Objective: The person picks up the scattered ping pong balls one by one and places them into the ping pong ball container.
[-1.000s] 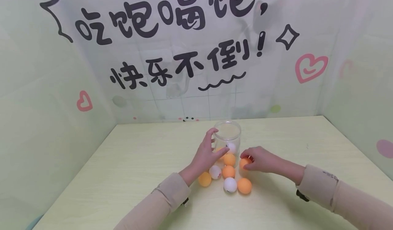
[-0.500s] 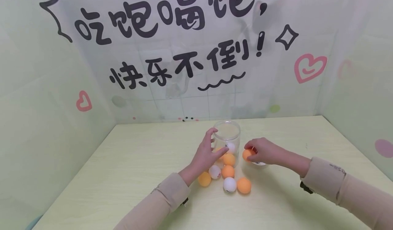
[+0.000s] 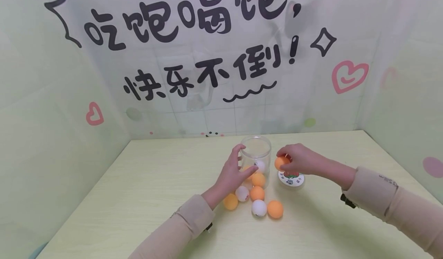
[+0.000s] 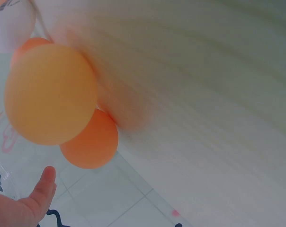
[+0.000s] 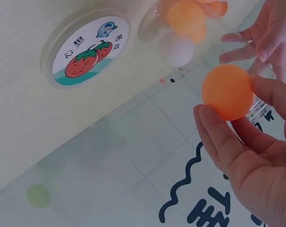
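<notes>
In the head view, my left hand (image 3: 230, 176) holds a clear jar (image 3: 257, 147) upright by its side, thumb in front and fingers round the far left. Through its wall show a white ping-pong ball (image 3: 260, 166) and orange ones (image 3: 258, 179). Just right of the jar, my right hand (image 3: 304, 160) pinches an orange ping-pong ball (image 5: 228, 92) between thumb and fingertips, raised above the table. Beneath that hand lies a round white lid (image 3: 291, 179) with a tomato picture, shown fully in the right wrist view. Near balls fill the left of the left wrist view.
On the table (image 3: 166, 182), in front of the jar, lie several loose balls, among them a white ball (image 3: 258, 208), an orange ball (image 3: 275, 209) and a yellow-orange ball (image 3: 230, 201) near my left wrist. A printed curtain (image 3: 194, 120) hangs behind the table's back edge.
My right hand has lifted the orange ball up and away from me, slightly rightward, uncovering the lid. The left hand, the jar and the loose balls stay where they were.
</notes>
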The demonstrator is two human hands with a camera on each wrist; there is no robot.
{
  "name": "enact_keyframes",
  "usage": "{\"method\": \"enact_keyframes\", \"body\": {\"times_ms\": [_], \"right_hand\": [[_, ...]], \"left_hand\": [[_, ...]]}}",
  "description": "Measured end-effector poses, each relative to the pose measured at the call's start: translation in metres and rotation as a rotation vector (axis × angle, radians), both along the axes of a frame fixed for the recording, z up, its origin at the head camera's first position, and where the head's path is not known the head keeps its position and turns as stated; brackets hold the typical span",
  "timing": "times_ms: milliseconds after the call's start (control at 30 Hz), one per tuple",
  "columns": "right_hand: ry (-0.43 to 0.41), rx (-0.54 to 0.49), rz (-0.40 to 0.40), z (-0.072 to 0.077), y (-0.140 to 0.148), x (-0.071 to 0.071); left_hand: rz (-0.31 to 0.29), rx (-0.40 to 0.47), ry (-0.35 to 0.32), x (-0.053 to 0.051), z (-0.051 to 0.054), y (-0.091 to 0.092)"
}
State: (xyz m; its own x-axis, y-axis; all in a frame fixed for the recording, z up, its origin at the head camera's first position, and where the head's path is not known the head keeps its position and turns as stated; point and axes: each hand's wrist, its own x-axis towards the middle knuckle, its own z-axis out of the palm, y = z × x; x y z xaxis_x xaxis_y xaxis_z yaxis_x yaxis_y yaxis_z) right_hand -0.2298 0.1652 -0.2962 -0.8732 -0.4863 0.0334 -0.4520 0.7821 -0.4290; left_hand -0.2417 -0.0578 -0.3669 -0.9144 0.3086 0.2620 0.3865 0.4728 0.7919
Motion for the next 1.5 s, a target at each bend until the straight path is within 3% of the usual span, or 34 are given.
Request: {"method": "enact_keyframes", "body": {"times_ms": [267, 467, 800, 1233, 1500], "right_hand": [[0.064, 0.022, 0.022, 0.012, 0.001, -0.002], [0.079, 0.03, 0.001, 0.029, -0.002, -0.001], [0.176, 0.05, 0.013, 0.051, -0.009, -0.001], [0.248, 0.084, 0.066, 0.056, -0.03, -0.008], [0.214, 0.091, 0.08, 0.054, -0.038, -0.012]], "left_hand": [[0.0, -0.002, 0.0, 0.0, 0.0, 0.0], [0.009, -0.001, -0.012, 0.0, 0.0, 0.0], [0.004, 0.002, -0.009, 0.0, 0.001, 0.001], [-0.001, -0.009, -0.006, -0.001, 0.001, 0.0], [0.001, -0.016, -0.016, 0.0, 0.002, 0.0]]}}
